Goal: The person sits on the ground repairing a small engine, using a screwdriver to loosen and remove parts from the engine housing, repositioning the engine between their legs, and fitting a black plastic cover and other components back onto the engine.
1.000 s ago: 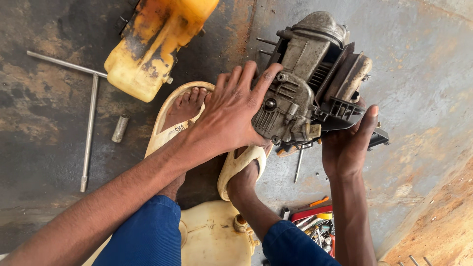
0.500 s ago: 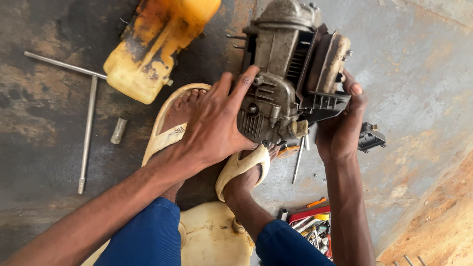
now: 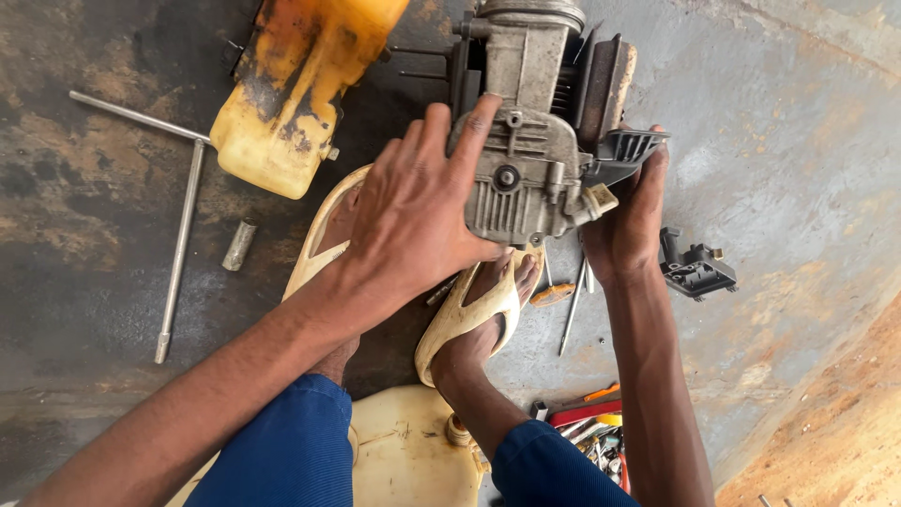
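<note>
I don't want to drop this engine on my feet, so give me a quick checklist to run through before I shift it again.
1. Left hand flat on the engine block: ok, palm and fingers pressed on the casing.
2. Right hand supporting the other side: ok, it cups the black plastic part under the block.
3. Feet out of the way: not ok, both sandalled feet lie directly below the engine.
4. Floor around free of loose pieces: not ok, a screwdriver and a black part lie close by.
5. Yellow tank apart from the engine: cannot tell, edges nearly meet.
</note>
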A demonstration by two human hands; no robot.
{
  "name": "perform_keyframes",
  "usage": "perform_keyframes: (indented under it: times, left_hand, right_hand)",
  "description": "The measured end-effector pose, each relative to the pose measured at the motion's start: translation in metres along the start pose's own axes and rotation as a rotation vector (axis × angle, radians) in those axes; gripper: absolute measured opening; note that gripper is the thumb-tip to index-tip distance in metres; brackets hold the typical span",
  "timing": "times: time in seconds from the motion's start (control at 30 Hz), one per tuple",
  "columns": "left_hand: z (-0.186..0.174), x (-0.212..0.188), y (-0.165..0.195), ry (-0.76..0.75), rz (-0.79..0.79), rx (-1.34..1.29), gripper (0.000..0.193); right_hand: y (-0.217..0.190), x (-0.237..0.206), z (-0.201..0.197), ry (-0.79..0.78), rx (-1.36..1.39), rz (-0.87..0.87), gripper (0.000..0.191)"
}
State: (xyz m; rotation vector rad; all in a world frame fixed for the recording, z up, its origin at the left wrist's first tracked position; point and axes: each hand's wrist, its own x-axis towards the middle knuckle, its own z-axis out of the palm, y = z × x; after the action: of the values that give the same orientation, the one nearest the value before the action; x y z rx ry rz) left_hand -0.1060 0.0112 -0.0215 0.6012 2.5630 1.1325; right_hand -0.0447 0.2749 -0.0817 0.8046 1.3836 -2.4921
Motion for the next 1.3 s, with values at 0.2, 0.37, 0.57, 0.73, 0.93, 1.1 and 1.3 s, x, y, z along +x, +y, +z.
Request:
perform_keyframes:
  times: [0.2,0.37,0.57,0.73,0.93,1.1,1.3]
  left_hand:
    - [0.005,-0.003,0.001,-0.004,0.017,-0.018,0.134]
    - [0.022,0.000,0.003,-0.088,0.036,0.001,0.123]
    - [0.028,-0.004,0.002,-0.057,0.077,-0.068,0.097]
    - [0.022,-0.019,-0.011,-0.037,-0.096,-0.349,0.092]
    - [0.036,-0.020,-0.035,-0.102,-0.530,-0.639,0.076]
    - [0.050,-0.019,-0.036,-0.237,-0.580,-0.972,0.074]
    - [0.048,-0.006,-0.026,-0.291,-0.611,-1.109,0.074]
  right_hand:
    - [-0.012,-0.002,-0.001,0.045,-0.232,-0.029,0.065]
    - [-0.025,-0.001,-0.007,0.110,-0.409,-0.095,0.083]
    - [-0.037,0.000,-0.017,0.100,-0.445,-0.070,0.096]
    - [-0.039,-0.006,-0.014,0.210,-0.500,-0.095,0.082]
    - [-0.042,-0.029,0.012,0.261,-0.962,-0.388,0.063]
    - [-0.046,-0.041,0.049,0.143,-1.410,-0.546,0.072]
    - [-0.057,-0.042,0.094,-0.060,-1.845,-0.538,0.119]
